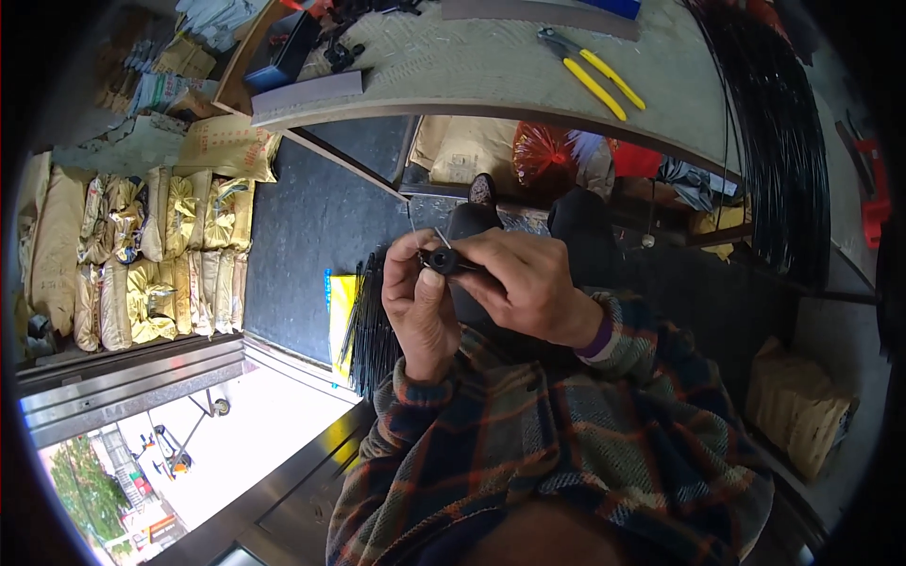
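In front of my lap, my left hand (418,307) is closed, with thumb and fingers pinching a small black round part with a hole in its end (443,260). From the other side my right hand (528,283) is closed on the same part, its fingers bent over and behind it. A thin wire-like strand (412,219) rises above the left fingers, and a short pale strand (442,237) sticks up beside the part. How the strands join the part is hidden by my fingers.
The workbench (453,71) ahead bears yellow-handled pliers (604,83), a blue-black box (281,52) and small black parts (342,55). Long black cables (779,141) hang over its right end. More black cables (370,325) stand left of me. Packed sacks (151,255) lie far left; a carton (797,410) sits right.
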The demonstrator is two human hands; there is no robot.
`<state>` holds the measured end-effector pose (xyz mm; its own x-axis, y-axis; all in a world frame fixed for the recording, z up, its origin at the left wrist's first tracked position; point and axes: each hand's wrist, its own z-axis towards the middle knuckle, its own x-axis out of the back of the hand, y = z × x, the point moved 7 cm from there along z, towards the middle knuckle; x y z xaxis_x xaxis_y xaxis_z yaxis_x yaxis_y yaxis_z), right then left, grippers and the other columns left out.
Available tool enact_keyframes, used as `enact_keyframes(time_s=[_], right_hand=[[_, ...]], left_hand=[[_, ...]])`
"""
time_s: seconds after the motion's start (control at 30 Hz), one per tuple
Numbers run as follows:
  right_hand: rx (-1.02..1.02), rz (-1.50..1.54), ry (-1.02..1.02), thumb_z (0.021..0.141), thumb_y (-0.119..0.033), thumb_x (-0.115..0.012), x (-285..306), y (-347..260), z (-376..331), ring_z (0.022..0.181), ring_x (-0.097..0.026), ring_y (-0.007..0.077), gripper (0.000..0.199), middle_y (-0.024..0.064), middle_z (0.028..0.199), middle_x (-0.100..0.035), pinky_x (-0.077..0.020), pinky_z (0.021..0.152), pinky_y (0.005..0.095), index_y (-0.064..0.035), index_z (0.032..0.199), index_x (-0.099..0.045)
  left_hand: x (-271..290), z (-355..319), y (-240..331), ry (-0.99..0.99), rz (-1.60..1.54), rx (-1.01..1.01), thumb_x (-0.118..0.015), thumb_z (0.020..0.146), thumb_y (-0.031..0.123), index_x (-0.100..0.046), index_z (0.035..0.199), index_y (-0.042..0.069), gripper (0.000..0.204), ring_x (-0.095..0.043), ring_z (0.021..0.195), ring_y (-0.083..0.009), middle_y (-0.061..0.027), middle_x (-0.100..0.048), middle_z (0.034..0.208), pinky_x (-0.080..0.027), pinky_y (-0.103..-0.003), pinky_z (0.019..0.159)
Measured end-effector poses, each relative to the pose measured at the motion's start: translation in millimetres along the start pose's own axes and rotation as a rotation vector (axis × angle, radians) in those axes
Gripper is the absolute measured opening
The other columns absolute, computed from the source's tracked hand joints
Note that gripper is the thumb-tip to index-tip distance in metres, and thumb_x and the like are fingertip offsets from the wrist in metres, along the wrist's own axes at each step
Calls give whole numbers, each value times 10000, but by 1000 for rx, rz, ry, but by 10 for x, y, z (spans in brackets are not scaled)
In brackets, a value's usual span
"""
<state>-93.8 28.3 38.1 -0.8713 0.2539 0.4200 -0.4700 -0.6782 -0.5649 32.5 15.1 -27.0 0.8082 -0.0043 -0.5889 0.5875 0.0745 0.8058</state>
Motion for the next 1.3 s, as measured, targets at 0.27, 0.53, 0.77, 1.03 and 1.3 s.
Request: enact_keyframes(time_s=[0.27, 0.53, 0.77, 1.03, 1.3], right_hand=[[-125, -18, -74, 690, -16, -680, -237, 132, -43, 747, -621, 251, 303, 130, 910, -567, -498, 584, 288, -12, 957, -538], [-60, 357, -82, 716, 16, -629, -231, 208, -233, 741, -618, 257, 250, 108, 897, -594, -507, 620, 311, -24, 961, -598], [-44, 463, -160, 693, 57, -613, -234, 285, -308, 746, -625, 251, 348, 99, 884, -604, -504, 603, 308, -44, 1026, -611], [-100, 675, -442, 722, 27, -589, -209, 438, -266, 786, -622, 246, 282, 140, 905, -606, -487, 642, 303, -11, 1001, -606], [-265, -702, -20, 824, -231, -585, 981, 1435, 559, 828, -574, 308, 226, 118, 869, -571, -461, 699, 384, -17, 876, -534]], left_hand=[[-76, -112, 54, 28, 683, 57, -485, 885, 64, -444, 1241, -41, 373, -508, 1046, -136, -120, -534, 1181, -387, -253, 906], [-170, -144, 442, -259, 411, -115, -500, 864, 112, -422, 1207, -68, 394, -493, 1140, -281, -196, -583, 1104, -294, -394, 1010], [-304, -123, 442, -360, 684, -319, -648, 778, 161, -571, 973, -6, 267, -562, 1064, -288, -112, -657, 918, -148, -504, 1048], [-478, 58, 210, -649, 497, -192, -688, 746, 325, -571, 786, 77, 277, -613, 830, -217, -48, -634, 717, -157, -540, 1039], [-399, 195, 65, -407, 238, -163, -379, 921, 435, -497, 1080, -13, 490, -384, 594, -57, -1, -449, 693, -338, -195, 569]])
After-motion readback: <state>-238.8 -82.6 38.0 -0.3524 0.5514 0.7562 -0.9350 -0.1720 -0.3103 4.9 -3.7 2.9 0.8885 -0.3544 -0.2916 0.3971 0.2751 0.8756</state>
